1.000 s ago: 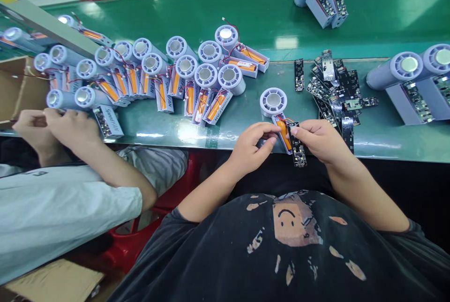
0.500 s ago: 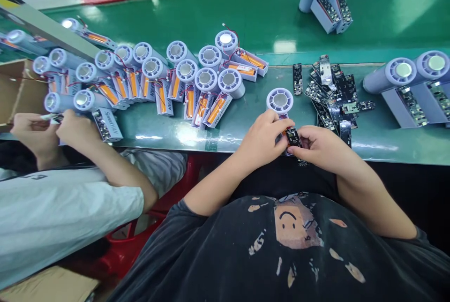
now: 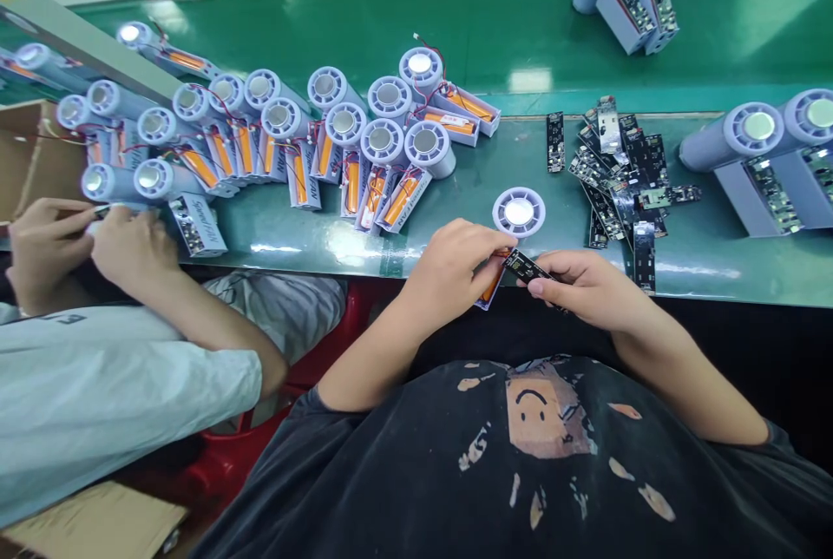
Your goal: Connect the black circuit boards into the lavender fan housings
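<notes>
My left hand [image 3: 446, 268] is closed over the lilac handle of a fan unit [image 3: 519, 212], whose round head faces up at the bench's front edge. An orange battery [image 3: 489, 290] shows in the handle below my fingers. Thin red wires come out beside my left fingertips, close to a board's end. My right hand [image 3: 589, 288] grips this black circuit board [image 3: 528, 269] between thumb and fingers, tilted, its far end beside the handle. Whether my left fingertips also pinch the wires is hard to see.
Several fan units with orange batteries [image 3: 426, 142] stand to the left. A pile of circuit boards [image 3: 618, 177] lies right of my hands, with fan units [image 3: 748, 134] beyond. At far left, a co-worker's hands [image 3: 130, 242] work near a cardboard box [image 3: 39, 151].
My left hand has shifted left and the fan's handle has swung left with it. The circuit board has turned flatter in my right hand, and the orange battery is more exposed.
</notes>
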Tool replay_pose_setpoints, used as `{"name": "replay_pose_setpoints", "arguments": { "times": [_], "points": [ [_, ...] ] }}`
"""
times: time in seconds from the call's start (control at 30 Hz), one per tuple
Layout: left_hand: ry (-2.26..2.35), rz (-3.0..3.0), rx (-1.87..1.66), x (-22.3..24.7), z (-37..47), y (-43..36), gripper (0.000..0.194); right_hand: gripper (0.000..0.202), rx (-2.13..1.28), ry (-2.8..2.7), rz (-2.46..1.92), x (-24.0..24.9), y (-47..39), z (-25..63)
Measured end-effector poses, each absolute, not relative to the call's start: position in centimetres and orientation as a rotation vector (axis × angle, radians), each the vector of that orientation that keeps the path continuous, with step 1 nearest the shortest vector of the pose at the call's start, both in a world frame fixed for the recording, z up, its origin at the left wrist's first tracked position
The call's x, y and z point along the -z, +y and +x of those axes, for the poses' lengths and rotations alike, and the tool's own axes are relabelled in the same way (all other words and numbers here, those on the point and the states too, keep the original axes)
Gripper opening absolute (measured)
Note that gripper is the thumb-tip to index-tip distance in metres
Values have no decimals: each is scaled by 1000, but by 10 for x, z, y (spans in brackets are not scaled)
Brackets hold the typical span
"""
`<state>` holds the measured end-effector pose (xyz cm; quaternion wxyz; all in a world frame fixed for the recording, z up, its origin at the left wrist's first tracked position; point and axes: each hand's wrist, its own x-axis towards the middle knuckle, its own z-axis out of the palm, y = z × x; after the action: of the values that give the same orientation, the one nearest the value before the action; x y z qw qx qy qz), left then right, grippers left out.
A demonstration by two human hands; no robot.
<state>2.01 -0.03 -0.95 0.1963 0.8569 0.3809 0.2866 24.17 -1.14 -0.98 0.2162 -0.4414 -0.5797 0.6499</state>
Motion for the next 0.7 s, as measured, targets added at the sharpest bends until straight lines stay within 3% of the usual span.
{"name": "replay_pose_setpoints", "arguments": {
  "times": [0.13,0.7],
  "points": [
    [1226,2425,-918,10,16,-7,5,34,-1812,-1489,-1209,17,-16,237],
    [1315,2497,-1014,26,32,1,10,47,-1818,-1328,-1381,27,-16,228]
  ]
}}
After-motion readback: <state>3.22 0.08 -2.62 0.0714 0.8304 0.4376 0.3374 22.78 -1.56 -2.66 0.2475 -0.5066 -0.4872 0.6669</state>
